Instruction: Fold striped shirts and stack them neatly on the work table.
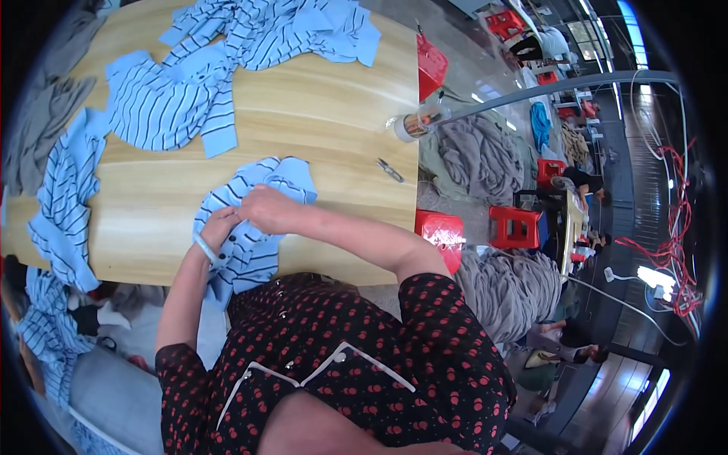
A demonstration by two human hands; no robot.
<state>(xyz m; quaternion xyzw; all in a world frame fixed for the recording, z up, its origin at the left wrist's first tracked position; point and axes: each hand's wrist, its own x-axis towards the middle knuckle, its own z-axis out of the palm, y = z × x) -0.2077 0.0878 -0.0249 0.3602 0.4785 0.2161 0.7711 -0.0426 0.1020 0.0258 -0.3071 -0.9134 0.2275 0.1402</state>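
Nearest is your own black top (pixel 341 318), printed with red spots and edged in white at the collar. Your forearms reach up from it over the table's near edge. A pale blue band (pixel 203 246) circles your left wrist. Your left hand (pixel 222 224) has its fingers drawn together and clamped on the shirt (pixel 250 254). Your right hand (pixel 267 208) is curled closed against it, gripping the same cloth; the two meet, and they hide whatever lies between your fingertips. The shirt is light blue with dark stripes and dark buttons. It lies bunched on the table (pixel 326 129) directly in front of you, its lower part reaching over the near edge toward your top.

Beyond your right hand, toward the right edge, lie the snips (pixel 390 170), with a jar (pixel 411 127) farther up that edge. More striped garments (pixel 163 106) lie along the left side and across the far part of the table.

Past the right edge are a red stool (pixel 442 235), a second stool (pixel 516 227) and grey cloth (pixel 485 155) heaped on the floor. Farther out, a co-worker (pixel 584 184) in black sits at another table.
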